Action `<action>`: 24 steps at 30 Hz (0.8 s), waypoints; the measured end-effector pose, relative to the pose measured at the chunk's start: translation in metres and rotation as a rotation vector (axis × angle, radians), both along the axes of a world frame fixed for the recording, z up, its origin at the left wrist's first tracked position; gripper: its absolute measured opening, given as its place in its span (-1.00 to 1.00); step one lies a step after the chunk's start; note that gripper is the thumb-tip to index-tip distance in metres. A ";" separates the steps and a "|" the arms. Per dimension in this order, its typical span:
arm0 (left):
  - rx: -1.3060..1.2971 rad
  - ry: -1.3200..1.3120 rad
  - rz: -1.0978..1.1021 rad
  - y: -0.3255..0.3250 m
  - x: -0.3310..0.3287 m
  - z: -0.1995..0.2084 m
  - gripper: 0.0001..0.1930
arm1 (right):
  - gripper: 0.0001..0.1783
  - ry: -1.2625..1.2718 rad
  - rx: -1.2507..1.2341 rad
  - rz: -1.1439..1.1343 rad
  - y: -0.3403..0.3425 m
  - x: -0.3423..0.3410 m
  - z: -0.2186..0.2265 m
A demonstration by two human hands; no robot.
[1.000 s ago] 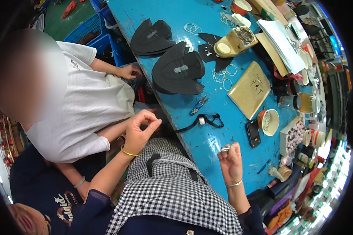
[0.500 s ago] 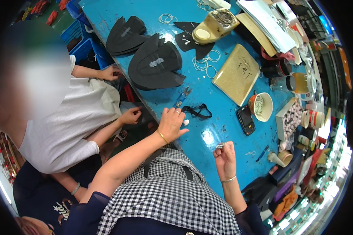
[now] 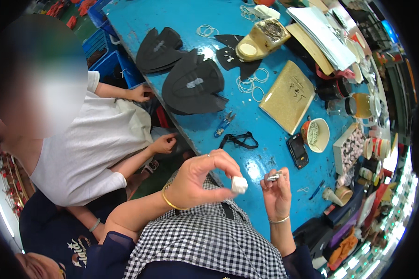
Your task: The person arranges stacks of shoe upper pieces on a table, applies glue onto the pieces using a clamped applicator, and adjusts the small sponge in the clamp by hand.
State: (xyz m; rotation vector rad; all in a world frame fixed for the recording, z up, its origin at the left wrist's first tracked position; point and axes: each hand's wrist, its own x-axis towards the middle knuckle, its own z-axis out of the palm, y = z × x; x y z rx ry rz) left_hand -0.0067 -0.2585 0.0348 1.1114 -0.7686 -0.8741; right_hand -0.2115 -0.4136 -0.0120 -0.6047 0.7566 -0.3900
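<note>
In my left hand (image 3: 198, 179), pinched between thumb and fingers, is a small white block (image 3: 239, 185), raised over the table's near edge. My right hand (image 3: 278, 197) is closed on a small silver metal piece (image 3: 273, 177) at its fingertips; its exact kind is too small to make out. The two hands are apart, the block facing the metal piece. On the blue table (image 3: 265, 153), just beyond my left hand, lie a black elastic band (image 3: 239, 141) and blue-handled thread snips (image 3: 224, 124).
Black fabric pieces (image 3: 193, 86) are stacked at the far left, and a gold book (image 3: 288, 96) lies mid-table. A handheld device (image 3: 297, 151), a bowl (image 3: 315, 135) and a box of small pieces (image 3: 347, 148) are to the right. A seated co-worker (image 3: 112, 139) is at the left.
My left hand has lifted the white block off the table and drawn back toward me. My right hand still holds the metal piece, slightly shifted. The whole view has moved a little.
</note>
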 end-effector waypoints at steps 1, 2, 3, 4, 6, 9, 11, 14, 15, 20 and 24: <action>-0.025 0.031 -0.012 0.004 0.002 0.009 -0.73 | -0.82 -0.056 0.016 0.027 0.002 0.006 0.003; -0.025 0.025 0.002 0.008 0.005 0.016 -0.73 | -0.83 -0.110 0.031 0.053 0.003 0.011 0.005; -0.055 0.015 -0.003 0.012 0.006 0.022 -0.73 | -0.83 -0.114 0.031 0.066 0.006 0.017 0.009; -0.084 0.007 -0.008 0.016 0.007 0.027 -0.73 | -0.82 -0.123 0.030 0.080 0.009 0.022 0.012; -0.092 -0.012 0.006 0.024 0.007 0.033 -0.73 | -0.80 -0.133 0.026 0.104 0.018 0.029 0.019; -0.092 -0.008 0.001 0.035 0.007 0.039 -0.68 | -0.74 -0.109 -0.019 0.124 0.026 0.037 0.025; -0.113 -0.001 0.020 0.041 0.005 0.040 -0.67 | -0.67 -0.166 -0.037 0.230 0.029 0.040 0.028; -0.124 -0.018 0.026 0.048 0.007 0.044 -0.66 | -0.65 -0.180 -0.064 0.258 0.041 0.049 0.043; -0.134 0.029 0.034 0.049 0.006 0.044 -0.66 | -0.64 -0.198 -0.043 0.260 0.042 0.052 0.049; -0.238 0.372 0.026 0.057 -0.002 0.040 -0.60 | -0.61 -0.317 -0.109 0.277 0.050 0.066 0.065; -0.340 0.820 -0.034 0.057 -0.004 0.034 -0.69 | -0.57 -0.378 -0.149 0.288 0.050 0.070 0.080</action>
